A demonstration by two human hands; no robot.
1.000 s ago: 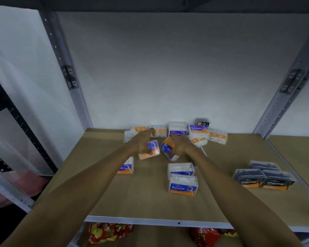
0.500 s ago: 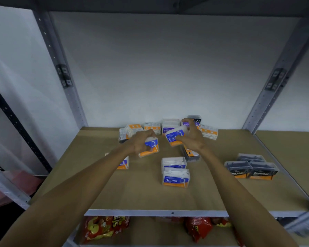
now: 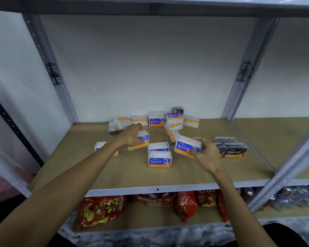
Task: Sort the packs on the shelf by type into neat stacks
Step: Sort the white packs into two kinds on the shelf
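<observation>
Small clear packs with blue-and-orange labels lie on the tan shelf [image 3: 114, 175]. My right hand [image 3: 206, 154] holds a "Round" pack [image 3: 186, 146] tilted just above the shelf, right of two "Round" packs [image 3: 160, 158] set one behind the other at the middle. My left hand [image 3: 132, 135] grips another blue-and-orange pack [image 3: 141, 141] left of them. A jumble of "Smooth" packs [image 3: 174, 117] and orange-labelled packs [image 3: 139, 119] lies against the back wall. Dark "Charcoal" packs [image 3: 233, 148] sit grouped at the right.
One more pack [image 3: 100, 146] lies at the left, partly behind my left forearm. Grey metal uprights [image 3: 246, 68] frame the bay. Red snack bags [image 3: 101, 209] fill the shelf below. A dark pack [image 3: 177, 110] stands at the very back.
My right hand has carried the "Round" pack from near the back pile forward and to the right, beside the two middle packs. My left hand has stayed on its pack.
</observation>
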